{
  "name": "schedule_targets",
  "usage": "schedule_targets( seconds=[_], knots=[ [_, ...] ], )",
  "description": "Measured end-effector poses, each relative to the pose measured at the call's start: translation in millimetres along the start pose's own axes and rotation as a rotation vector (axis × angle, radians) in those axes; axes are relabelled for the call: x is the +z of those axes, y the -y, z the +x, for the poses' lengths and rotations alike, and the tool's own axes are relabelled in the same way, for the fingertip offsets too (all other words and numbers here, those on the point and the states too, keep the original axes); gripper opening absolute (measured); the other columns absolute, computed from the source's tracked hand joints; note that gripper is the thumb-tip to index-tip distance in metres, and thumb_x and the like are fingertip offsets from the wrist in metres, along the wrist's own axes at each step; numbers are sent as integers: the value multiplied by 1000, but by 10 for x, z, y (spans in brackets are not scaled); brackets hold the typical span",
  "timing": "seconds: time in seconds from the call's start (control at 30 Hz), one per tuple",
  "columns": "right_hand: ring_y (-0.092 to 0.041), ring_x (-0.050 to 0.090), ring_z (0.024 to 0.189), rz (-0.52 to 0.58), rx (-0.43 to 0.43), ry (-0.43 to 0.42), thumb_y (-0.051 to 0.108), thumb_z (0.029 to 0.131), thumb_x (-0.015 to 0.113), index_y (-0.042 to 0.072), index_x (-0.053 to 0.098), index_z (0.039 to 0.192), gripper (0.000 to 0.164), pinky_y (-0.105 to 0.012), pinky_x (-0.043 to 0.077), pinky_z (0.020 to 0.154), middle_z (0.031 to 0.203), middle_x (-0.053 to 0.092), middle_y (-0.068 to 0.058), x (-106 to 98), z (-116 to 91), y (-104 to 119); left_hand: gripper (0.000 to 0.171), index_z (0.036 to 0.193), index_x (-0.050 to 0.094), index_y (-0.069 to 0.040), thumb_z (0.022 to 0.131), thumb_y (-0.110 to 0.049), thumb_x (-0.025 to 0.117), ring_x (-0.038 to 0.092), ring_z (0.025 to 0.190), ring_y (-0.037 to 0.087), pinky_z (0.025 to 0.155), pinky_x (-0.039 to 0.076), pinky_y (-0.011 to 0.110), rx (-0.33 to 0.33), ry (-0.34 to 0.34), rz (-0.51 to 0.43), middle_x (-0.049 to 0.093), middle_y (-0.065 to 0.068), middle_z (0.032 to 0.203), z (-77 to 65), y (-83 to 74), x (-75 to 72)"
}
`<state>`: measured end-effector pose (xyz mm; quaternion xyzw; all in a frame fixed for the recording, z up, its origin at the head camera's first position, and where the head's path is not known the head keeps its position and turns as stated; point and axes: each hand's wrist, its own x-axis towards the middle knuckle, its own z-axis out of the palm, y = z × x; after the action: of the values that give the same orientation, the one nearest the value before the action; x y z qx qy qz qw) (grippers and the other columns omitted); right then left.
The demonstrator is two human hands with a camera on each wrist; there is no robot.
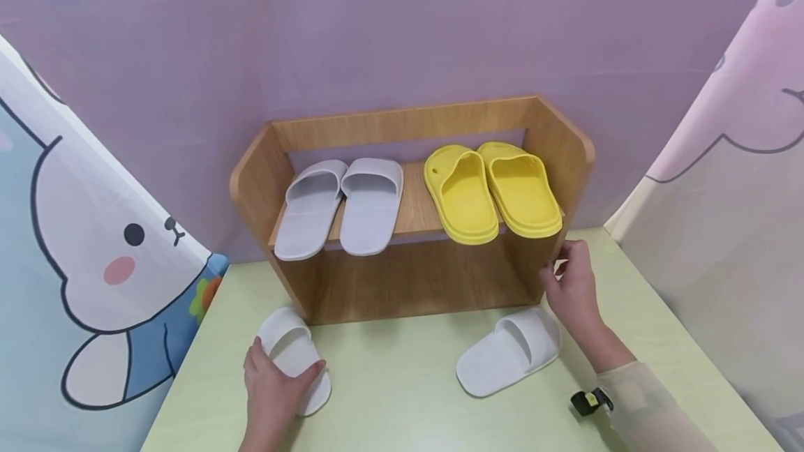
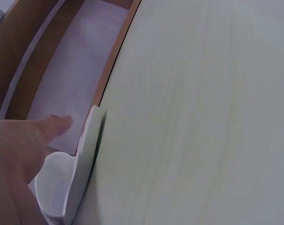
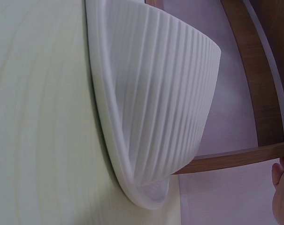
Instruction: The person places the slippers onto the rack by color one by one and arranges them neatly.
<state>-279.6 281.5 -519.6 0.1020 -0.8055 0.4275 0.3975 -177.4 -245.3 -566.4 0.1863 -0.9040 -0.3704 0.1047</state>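
On the table, a white slipper [image 1: 290, 349] lies at the front left, with my left hand [image 1: 273, 382] over it. The hand's thumb [image 2: 57, 125] stretches out straight above the slipper's sole in the left wrist view; its other fingers are hidden there. At the right, my right hand [image 1: 573, 288] pinches the front edge of the wooden shoe rack's [image 1: 411, 307] side panel. Just left of that hand, another white slipper [image 1: 502, 358] lies askew on the table, its ribbed strap [image 3: 163, 93] large in the right wrist view.
The rack's upper shelf holds a pair of pale grey slippers [image 1: 370, 218] on the left and a pair of yellow clogs [image 1: 467, 208] on the right. A purple curtain [image 1: 402, 33] hangs behind, with printed cloths at both sides of the light table [image 1: 389, 396].
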Motion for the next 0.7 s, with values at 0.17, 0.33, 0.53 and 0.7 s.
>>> schedule_targets(
  seconds=[0.17, 0.33, 0.53, 0.7],
  knots=[
    [-12, 54, 96, 5, 6, 2, -21, 81, 59, -14, 51, 119, 39, -17, 40, 74, 106, 58, -21, 11, -2, -12, 151, 168, -2, 13, 73, -40, 103, 32, 144, 67, 120, 33, 79, 6, 3, 24, 22, 48, 163, -8, -4, 38],
    [-11, 53, 96, 9, 4, -1, -21, 81, 59, -14, 52, 119, 39, -22, 43, 73, 106, 58, -20, 20, -1, -23, 165, 169, -13, 8, 68, -47, 105, 24, 150, 70, 122, 28, 80, -4, 36, 64, 8, 51, 168, -30, -54, 106],
    [-9, 53, 96, 13, 7, -7, -20, 82, 59, -13, 51, 119, 38, -19, 41, 75, 105, 58, -20, 4, -1, -8, 161, 168, -15, 9, 71, -38, 103, 18, 152, 69, 122, 28, 80, 12, 65, 74, 4, 50, 169, -27, -39, 96],
    [-8, 53, 96, 12, 19, -3, -20, 83, 59, -14, 50, 119, 38, -16, 39, 76, 106, 58, -21, 4, -7, -11, 152, 167, -13, 13, 73, -28, 100, 26, 148, 67, 120, 32, 80, 11, 77, 37, 11, 47, 168, -2, 37, 36]
  ],
)
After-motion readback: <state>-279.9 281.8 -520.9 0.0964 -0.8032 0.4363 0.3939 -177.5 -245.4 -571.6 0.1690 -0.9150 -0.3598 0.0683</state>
